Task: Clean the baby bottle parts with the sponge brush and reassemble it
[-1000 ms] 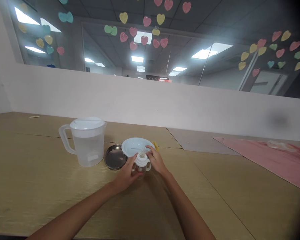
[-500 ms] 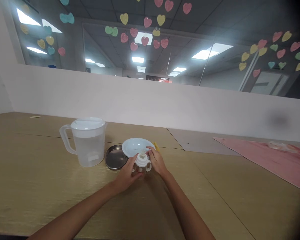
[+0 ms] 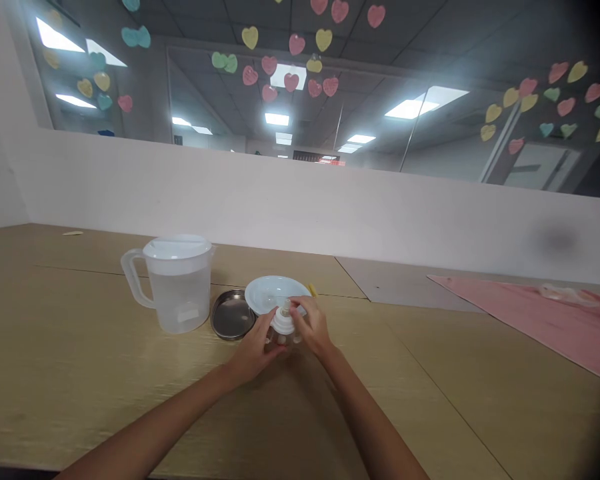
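A small clear baby bottle (image 3: 283, 325) with a white collar, a pale teat on top and two handles stands upright on the table in front of me. My left hand (image 3: 254, 348) is closed around its left side, thumb low and fingers behind. At the top, the thumb and fingers of my right hand (image 3: 314, 325) are pinched on the teat and collar from the right. Just behind the bottle lies a white bowl (image 3: 260, 293), partly covered by my fingers. A thin straight item crosses the bowl; its kind is unclear.
Left of the bowl lies a round, shallow metal dish (image 3: 230, 316). Farther left stands a lidded translucent pitcher (image 3: 181, 293), its handle facing left. A yellow stick-like item (image 3: 313, 290) shows behind my right hand. A pink cloth (image 3: 525, 313) covers the right end.
My right hand has moved from beside the bottle's right handle up to its top, with the fingers now closed in on the teat. My left hand keeps its hold.
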Available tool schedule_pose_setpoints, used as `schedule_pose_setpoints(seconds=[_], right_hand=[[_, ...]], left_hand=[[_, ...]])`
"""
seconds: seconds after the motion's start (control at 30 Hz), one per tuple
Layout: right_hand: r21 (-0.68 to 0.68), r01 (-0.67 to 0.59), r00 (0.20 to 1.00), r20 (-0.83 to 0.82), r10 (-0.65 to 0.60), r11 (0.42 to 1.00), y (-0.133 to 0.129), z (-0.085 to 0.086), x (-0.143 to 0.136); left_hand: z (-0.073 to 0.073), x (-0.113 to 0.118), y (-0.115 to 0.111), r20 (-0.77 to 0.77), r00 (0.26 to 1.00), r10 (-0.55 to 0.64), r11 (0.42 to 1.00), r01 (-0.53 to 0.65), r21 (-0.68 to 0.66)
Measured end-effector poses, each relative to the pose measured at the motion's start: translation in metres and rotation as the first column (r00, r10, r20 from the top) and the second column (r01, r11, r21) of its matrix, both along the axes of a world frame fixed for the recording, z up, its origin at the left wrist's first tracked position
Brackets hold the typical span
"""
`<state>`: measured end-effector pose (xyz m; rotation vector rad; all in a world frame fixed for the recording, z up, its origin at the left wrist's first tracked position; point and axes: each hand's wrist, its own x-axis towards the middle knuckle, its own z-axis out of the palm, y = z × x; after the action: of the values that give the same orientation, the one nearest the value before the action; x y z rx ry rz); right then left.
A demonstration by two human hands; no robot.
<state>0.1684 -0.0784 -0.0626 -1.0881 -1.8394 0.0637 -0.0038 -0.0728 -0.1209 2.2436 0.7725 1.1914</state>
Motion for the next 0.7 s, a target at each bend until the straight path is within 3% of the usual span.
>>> schedule_pose_setpoints(seconds=[0.13,0.4,0.53,0.7], right_hand=[[0.003,0.023,0.993,0.113,-0.023,1.0,-0.003,0.002,-0.009],[-0.126,-0.035,0.999,-0.025,0.032,0.991,-0.001,0.006,-0.011],[-0.241,-0.159,0.985,-0.106,0.137,0.957,-0.003,0.013,-0.006],[-0.374,-0.368,0.916,-0.304,0.262,0.852,-0.004,0.02,0.003]], left_hand=[[-0.001,0.0,0.001,0.016,1.0,-0.006,1.0,0.006,-0.007],[0.001,0.0,0.001,0.011,1.0,0.017,1.0,-0.017,-0.021],[0.006,-0.003,0.0,0.004,1.0,-0.018,1.0,0.018,-0.016],[0.007,-0.004,0.0,-0.005,1.0,-0.027,0.999,0.026,-0.028]])
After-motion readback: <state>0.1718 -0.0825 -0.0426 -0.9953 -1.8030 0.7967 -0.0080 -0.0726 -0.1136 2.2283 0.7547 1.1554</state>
